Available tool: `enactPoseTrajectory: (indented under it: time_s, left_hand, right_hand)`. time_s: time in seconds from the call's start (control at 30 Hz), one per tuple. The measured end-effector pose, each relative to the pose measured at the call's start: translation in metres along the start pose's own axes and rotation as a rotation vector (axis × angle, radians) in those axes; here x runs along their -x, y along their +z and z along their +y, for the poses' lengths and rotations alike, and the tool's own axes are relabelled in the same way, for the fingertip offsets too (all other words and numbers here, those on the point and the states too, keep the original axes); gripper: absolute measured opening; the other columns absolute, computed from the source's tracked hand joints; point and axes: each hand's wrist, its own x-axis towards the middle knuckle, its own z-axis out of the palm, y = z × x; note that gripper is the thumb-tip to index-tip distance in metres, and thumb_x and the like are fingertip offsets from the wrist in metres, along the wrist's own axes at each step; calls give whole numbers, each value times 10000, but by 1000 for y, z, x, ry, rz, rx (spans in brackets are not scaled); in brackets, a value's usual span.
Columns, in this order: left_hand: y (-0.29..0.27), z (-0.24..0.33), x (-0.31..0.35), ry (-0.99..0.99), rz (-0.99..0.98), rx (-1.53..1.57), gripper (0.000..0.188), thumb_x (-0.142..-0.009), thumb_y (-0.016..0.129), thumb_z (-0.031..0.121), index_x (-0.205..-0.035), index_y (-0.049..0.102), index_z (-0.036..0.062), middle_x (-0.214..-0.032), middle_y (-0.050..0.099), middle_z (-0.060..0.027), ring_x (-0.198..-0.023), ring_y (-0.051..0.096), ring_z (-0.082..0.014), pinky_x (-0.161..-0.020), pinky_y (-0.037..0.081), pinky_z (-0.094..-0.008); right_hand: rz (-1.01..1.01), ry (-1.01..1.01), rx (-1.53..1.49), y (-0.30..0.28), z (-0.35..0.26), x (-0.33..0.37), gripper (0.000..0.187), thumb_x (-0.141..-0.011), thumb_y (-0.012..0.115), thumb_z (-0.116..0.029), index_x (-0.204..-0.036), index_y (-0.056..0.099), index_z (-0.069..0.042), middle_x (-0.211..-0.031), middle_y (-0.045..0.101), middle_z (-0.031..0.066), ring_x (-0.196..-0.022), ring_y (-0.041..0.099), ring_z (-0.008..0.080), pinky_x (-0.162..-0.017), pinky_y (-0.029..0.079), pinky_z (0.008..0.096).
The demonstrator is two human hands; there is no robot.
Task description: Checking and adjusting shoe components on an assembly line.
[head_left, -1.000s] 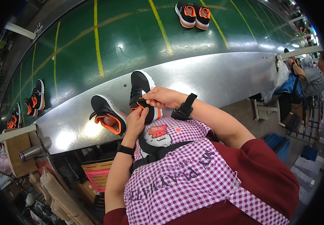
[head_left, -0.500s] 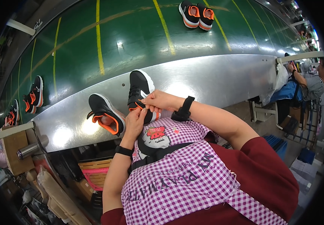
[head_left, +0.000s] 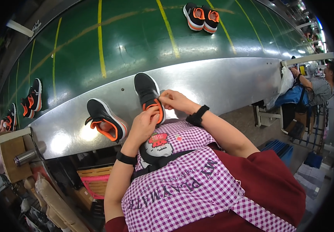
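Observation:
A black sneaker (head_left: 145, 86) with a white sole and orange lining lies toe away from me on the metal ledge. My left hand (head_left: 143, 125) is closed on its collar at the heel end, with fingertips partly inside the opening. On the right side of the same shoe, my right hand (head_left: 178, 102) pinches the edge near the strap and orange tongue; the exact bit between its fingertips is hidden. A matching sneaker (head_left: 98, 109) rests apart to the left, its orange opening toward me.
Beyond the metal ledge (head_left: 221, 75) runs a green belt (head_left: 136, 34) with yellow lines. A pair of sneakers (head_left: 200, 17) sits on it at the far right, and more sneakers (head_left: 33, 96) at the left. Another person (head_left: 321, 87) in stripes is at the far right.
My right hand has shifted right, from the middle of the shoe to its side. My left hand stays at the collar, and more of the orange tongue shows between the hands.

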Motion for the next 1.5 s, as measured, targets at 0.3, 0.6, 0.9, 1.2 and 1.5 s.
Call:
enactPoseTrajectory:
  time_s: [0.3,0.6,0.9,1.2,1.5]
  left_hand:
    - [-3,1,-10,274,386,-386,278,-698,687,57,-970,627,62,-900,563,-73,-839,546,-276,-721,454,-355]
    - [-3,-5,-28,546,279,-597,226,-662,630,16,-886,616,42,-777,541,-48,-709,532,-230,-598,447,-328]
    - [-2,-2,-31,553,242,-594,95,-659,560,53,-752,544,61,-706,471,-50,-687,511,-212,-576,451,-321]
    - [-8,1,-29,526,228,-593,93,-666,586,38,-744,540,62,-720,473,-58,-705,516,-222,-585,451,-327]
    - [-44,-8,24,273,295,-520,329,-697,709,167,-995,601,78,-910,585,-73,-843,557,-273,-738,442,-368]
  right_hand:
    - [214,-339,811,34,-10,27,605,-825,605,-320,-1195,356,89,-802,597,257,-749,603,412,-668,505,425]
    - [311,-423,1006,42,3,13,364,-831,545,-173,-1038,402,90,-645,582,182,-590,609,325,-512,494,384]
    - [381,-427,924,39,-15,28,508,-802,582,-174,-1244,377,-32,-809,608,173,-639,621,318,-516,491,391]
    - [318,-620,1120,38,-3,16,440,-733,608,-94,-1114,469,79,-748,588,145,-625,620,290,-496,486,361]
    - [285,-541,1255,32,2,20,92,-733,599,-112,-738,602,-20,-763,576,128,-654,631,279,-520,506,354]
